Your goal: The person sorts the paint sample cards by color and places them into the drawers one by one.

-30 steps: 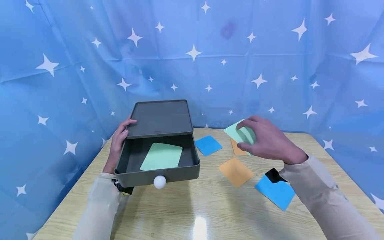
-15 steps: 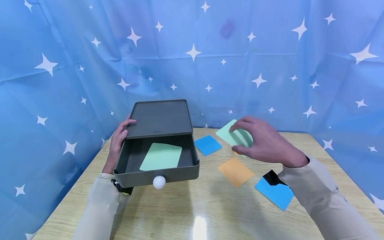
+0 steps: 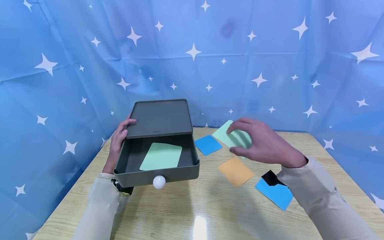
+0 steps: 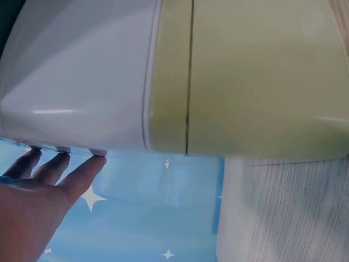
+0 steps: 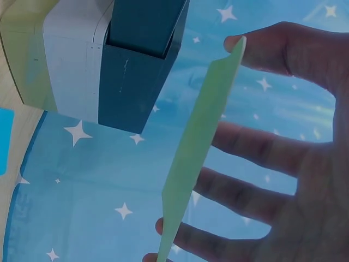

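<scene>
Right hand [image 3: 264,143] had a light green card [image 3: 228,136] pinched by its edges, thumb [image 5: 283,49] on one edge and fingertips on the opposite one, card lifted clear of the wooden table [image 3: 186,213] and hanging over it just right of the grey drawer box [image 3: 159,133]. In the right wrist view the card [image 5: 199,147] showed edge-on and very thin, flat with no visible bow, so I'd judge it light and fairly stiff, probably thin plastic or coated card stock, smooth-faced and likely slippery. An edge pinch looked like the right hold; flat on the table it would be hard to get under, so a corner or a side would be the place to start. Nothing fragile about it as far as I could tell, though it could flex or slip out if the pinch loosened. Left hand [image 3: 120,140] rested against the left side of the box, thumb on the top rim, fingers straight along the wall, steadying it. The drawer [image 3: 156,166] stood pulled out, a second green card [image 3: 162,156] lying flat inside, white knob [image 3: 159,182] on the front. On the table: two blue cards [image 3: 208,145] [image 3: 274,191] and an orange card [image 3: 236,171].
</scene>
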Motion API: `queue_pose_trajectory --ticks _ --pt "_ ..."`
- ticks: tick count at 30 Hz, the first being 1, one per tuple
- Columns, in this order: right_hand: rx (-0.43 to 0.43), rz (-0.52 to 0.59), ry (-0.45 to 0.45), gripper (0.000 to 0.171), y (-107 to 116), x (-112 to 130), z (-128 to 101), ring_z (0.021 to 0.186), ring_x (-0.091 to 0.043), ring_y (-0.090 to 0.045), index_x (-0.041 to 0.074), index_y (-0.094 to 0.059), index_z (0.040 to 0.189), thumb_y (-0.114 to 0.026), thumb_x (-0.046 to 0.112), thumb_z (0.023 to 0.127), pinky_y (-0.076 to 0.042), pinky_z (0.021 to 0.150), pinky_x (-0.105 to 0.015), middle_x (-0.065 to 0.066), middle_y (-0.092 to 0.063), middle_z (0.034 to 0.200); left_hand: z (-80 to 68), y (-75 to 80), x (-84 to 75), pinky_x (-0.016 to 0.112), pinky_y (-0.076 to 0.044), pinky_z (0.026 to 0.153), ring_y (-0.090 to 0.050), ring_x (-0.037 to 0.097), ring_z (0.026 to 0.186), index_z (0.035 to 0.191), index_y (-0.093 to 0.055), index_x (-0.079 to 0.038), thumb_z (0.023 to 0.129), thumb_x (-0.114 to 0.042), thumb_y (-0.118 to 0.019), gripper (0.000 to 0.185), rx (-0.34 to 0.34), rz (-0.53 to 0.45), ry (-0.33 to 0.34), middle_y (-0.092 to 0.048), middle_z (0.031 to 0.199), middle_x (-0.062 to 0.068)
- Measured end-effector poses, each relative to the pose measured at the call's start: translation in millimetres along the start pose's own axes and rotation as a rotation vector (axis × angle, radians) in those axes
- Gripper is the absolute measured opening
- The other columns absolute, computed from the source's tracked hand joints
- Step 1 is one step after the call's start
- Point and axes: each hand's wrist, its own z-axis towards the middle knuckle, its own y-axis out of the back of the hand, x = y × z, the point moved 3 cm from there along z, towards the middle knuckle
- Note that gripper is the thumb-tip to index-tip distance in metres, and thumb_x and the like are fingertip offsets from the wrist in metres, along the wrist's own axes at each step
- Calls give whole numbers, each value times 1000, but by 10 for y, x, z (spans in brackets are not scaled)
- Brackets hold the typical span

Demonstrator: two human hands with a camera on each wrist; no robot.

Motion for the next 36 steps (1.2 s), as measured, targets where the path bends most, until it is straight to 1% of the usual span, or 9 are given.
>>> queue_pose_trajectory --ticks 5,8,10,15,19,25,29,33,36 --pt "2 29 24 31 -4 28 22 118 -21 -59 26 -67 114 -76 24 85 -47 92 -45 5 -65 123 9 7 12 32 -14 121 -5 31 158 140 -53 -16 104 -20 -32 43 0 2 -5 -15 170 14" --pt "8 56 68 31 -15 51 38 119 -19 -58 28 -66 115 -76 26 85 -46 94 -46 6 -64 124 18 9 14 31 -14 121 -6 32 158 139 -54 -18 103 -19 -32 42 -2 -2 -15 -15 169 17" --pt "16 73 98 32 -23 66 48 121 -19 -57 29 -65 116 -75 26 86 -45 98 -48 7 -63 124 23 7 12 31 -14 120 -6 33 158 138 -54 -21 103 -19 -32 41 -1 -5 -19 -15 169 18" --pt "29 90 162 35 -32 116 74 123 -19 -57 30 -65 118 -75 25 85 -45 100 -49 6 -62 127 29 2 -4 29 -16 119 -5 35 157 135 -56 -27 103 -18 -32 41 5 -11 -28 -13 168 22" --pt "37 110 224 38 -58 157 111 124 -21 -58 27 -65 119 -76 22 84 -45 100 -49 4 -62 129 22 5 -8 30 -15 119 -5 35 157 134 -56 -28 103 -18 -31 41 3 -8 -18 -13 168 21" --pt "68 176 311 42 -128 246 165 129 -17 -55 27 -65 120 -80 22 81 -46 102 -45 7 -61 133 17 3 -1 28 -17 117 -5 35 157 134 -56 -28 103 -18 -31 41 2 -9 -6 -13 169 19" --pt "88 215 367 43 -183 330 216 131 -14 -53 28 -65 120 -81 23 81 -46 105 -41 9 -60 133 17 6 7 32 -14 120 -5 34 157 136 -55 -25 103 -18 -31 42 -2 -4 -6 -14 169 19" --pt "118 247 409 41 -243 408 268 131 -14 -53 27 -65 120 -79 24 82 -45 105 -41 8 -61 132 24 13 19 44 -7 125 -6 35 157 137 -55 -24 103 -17 -31 42 -6 0 -23 -14 168 21" --pt "143 266 437 39 -276 465 311 131 -16 -53 26 -65 120 -78 24 83 -45 105 -42 7 -61 132 26 12 17 44 -6 125 -5 35 157 136 -55 -26 103 -17 -32 42 -4 -1 -32 -14 168 22"
